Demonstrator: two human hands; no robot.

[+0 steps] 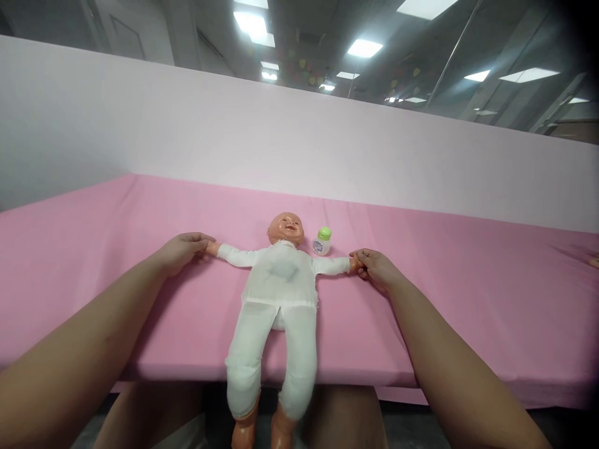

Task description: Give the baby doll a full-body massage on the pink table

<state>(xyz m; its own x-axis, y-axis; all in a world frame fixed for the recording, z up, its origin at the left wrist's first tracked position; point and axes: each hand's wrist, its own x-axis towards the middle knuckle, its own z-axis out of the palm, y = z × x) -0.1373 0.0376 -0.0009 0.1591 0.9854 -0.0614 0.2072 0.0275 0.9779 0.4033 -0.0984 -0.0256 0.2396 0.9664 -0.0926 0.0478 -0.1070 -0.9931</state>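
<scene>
A baby doll [279,280] in white clothes lies on its back on the pink table [468,299], arms stretched out sideways and legs hanging over the near edge. My left hand [182,251] is closed around the doll's hand at the left. My right hand [377,268] pinches the doll's other hand at the right. A small white bottle with a green cap [322,241] stands just right of the doll's head, behind its arm.
A pale pink partition wall [299,143] rises behind the table. At the far right edge a bit of another person's hand [594,260] rests on the table. My knees show below the near table edge.
</scene>
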